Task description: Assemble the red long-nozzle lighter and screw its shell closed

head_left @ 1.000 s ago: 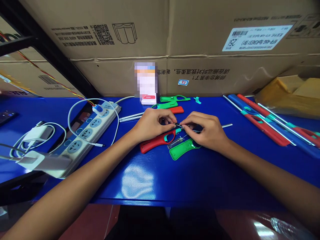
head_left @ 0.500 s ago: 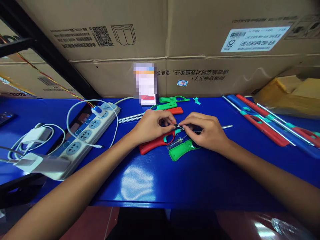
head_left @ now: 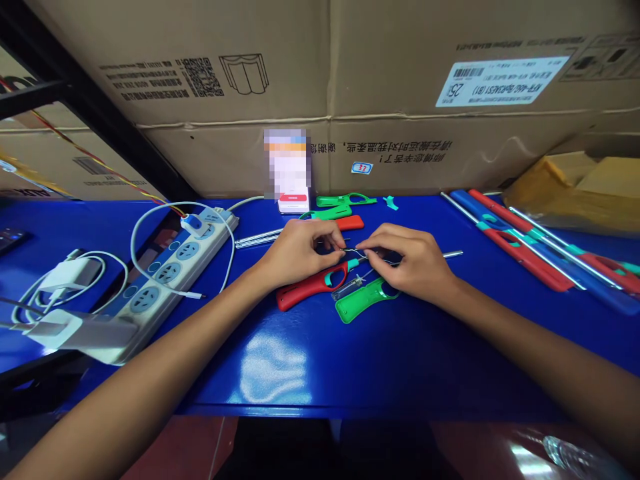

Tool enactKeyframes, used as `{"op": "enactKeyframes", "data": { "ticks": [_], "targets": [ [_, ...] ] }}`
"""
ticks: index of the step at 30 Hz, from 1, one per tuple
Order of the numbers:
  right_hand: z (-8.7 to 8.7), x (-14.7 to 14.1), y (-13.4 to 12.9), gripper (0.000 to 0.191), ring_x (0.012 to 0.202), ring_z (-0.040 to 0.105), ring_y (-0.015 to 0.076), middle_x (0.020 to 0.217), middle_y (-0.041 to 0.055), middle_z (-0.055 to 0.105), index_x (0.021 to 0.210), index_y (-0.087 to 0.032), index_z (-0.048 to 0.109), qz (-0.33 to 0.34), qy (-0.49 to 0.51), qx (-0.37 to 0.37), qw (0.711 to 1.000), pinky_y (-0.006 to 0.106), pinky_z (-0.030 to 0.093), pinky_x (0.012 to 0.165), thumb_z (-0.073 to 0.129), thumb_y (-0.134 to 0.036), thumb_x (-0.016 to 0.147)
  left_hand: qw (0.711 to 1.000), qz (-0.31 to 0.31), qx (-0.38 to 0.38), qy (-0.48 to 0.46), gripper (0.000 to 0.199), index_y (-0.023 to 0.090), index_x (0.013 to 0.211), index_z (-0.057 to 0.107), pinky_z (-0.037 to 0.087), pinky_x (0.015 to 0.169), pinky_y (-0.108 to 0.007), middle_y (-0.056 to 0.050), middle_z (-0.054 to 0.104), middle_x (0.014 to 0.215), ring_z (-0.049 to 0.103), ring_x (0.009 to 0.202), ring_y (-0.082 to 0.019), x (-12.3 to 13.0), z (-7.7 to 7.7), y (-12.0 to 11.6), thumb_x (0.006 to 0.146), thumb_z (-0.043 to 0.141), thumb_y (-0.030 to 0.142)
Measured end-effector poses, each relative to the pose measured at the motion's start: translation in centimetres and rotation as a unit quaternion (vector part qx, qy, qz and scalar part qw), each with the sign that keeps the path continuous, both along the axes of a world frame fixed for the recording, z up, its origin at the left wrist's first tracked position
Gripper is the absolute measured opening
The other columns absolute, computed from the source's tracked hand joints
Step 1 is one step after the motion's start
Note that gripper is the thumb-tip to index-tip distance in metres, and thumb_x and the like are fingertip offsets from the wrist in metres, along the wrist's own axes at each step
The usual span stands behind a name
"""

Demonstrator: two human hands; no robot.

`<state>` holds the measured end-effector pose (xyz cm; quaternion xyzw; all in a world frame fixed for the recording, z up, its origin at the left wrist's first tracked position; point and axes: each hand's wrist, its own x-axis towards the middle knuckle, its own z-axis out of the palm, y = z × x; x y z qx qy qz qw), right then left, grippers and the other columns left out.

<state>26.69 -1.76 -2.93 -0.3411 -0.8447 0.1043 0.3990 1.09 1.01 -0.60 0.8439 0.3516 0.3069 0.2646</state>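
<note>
My left hand (head_left: 304,253) and my right hand (head_left: 413,260) pinch a thin wire (head_left: 353,251) between them, just above the blue table. Its short stretch between the fingertips looks pale and slightly bowed; small dark bits at the fingertips are too small to make out. Below the left hand lies a red lighter handle (head_left: 303,293) with a teal trigger. Beside it are a small clear tank (head_left: 344,288) and a green lighter handle shell (head_left: 361,305), partly under my right hand. A metal tube (head_left: 454,254) sticks out behind the right hand.
A phone (head_left: 292,173) leans on the cardboard box (head_left: 390,93). Green shell pieces (head_left: 345,200) and metal tubes (head_left: 257,238) lie behind my hands. Several long lighters (head_left: 525,250) lie at right. At left is a power strip (head_left: 170,272) with chargers and a white cable.
My fingertips have moved slightly apart, and more of the wire shows between them. The view has shifted a little; the things on the table lie as before.
</note>
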Motion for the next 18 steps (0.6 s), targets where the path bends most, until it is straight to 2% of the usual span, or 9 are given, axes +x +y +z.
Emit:
{"op": "enactKeyframes", "data": {
  "ticks": [8, 18],
  "targets": [
    [-0.05, -0.11, 0.06, 0.02, 0.078, 0.071, 0.0169, 0.098, 0.0052, 0.079, 0.109, -0.021, 0.081, 0.003, -0.003, 0.011, 1.0, 0.033, 0.055, 0.068, 0.066, -0.012, 0.099, 0.998, -0.009, 0.06, 0.015, 0.009, 0.019, 0.091, 0.077, 0.05, 0.071, -0.025, 0.002, 0.078, 0.085, 0.064, 0.073, -0.01, 0.12, -0.25, -0.19, 0.087, 0.076, 0.011],
    [0.18, -0.02, -0.15, 0.02, 0.077, 0.07, 0.0161, 0.099, 0.0048, 0.079, 0.109, -0.022, 0.081, 0.02, 0.004, -0.005, 1.0, 0.033, 0.056, 0.07, 0.065, -0.013, 0.1, 0.999, -0.009, 0.047, 0.004, 0.007, 0.019, 0.091, 0.076, 0.051, 0.07, -0.023, 0.002, 0.078, 0.085, 0.067, 0.074, -0.01, 0.28, -0.22, -0.26, 0.088, 0.075, 0.012]
  ]
}}
